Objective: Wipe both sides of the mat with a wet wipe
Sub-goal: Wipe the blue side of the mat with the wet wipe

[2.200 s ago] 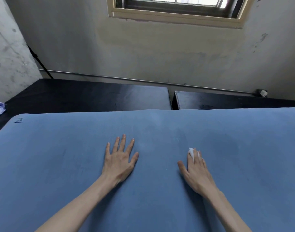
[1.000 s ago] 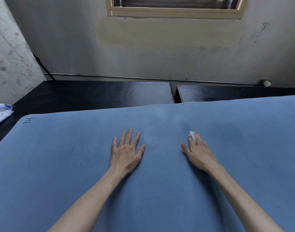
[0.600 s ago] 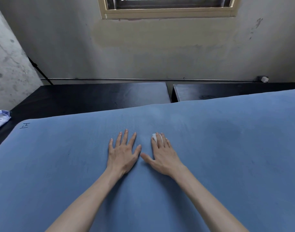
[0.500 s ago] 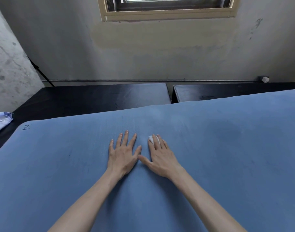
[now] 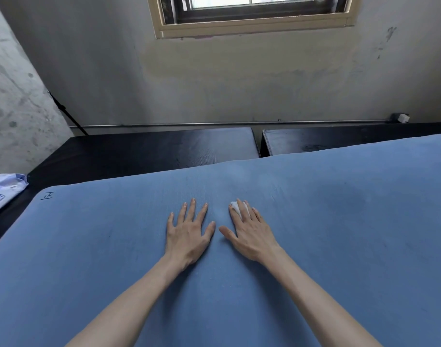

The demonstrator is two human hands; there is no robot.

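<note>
Head view: the left hand (image 5: 189, 236) lies flat, fingers spread, on the mat (image 5: 339, 246). The right hand (image 5: 252, 234) presses the wipe (image 5: 235, 207) down with straight fingers. The wipe may slip out.

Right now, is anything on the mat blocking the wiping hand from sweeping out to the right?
Nothing visible does. The right hand presses the wet wipe flat on the blue mat, and the mat to its right lies bare. The only thing close is the left hand, resting flat just beside it on the other side.
</note>
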